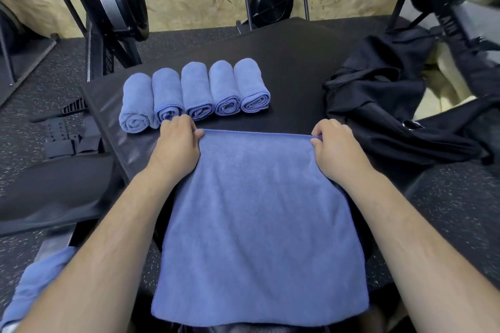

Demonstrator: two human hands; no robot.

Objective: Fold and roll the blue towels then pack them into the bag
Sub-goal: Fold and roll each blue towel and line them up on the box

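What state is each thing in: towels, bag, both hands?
Five blue microfibre towels: rolled, lying side by side.
Large blue microfibre towel: spread flat, unrolled.
Left hand: pinches that towel's far left corner.
Right hand: pinches its far right corner.
Black fabric bag: slumped, crumpled; opening not discernible.

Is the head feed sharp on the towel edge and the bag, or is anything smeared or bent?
Head view: the flat towel, left hand and right hand are sharp under even light; the rolled towels are clear; the black bag shows little detail; the top right corner is smeared; wide-angle bending curves the frame edges.
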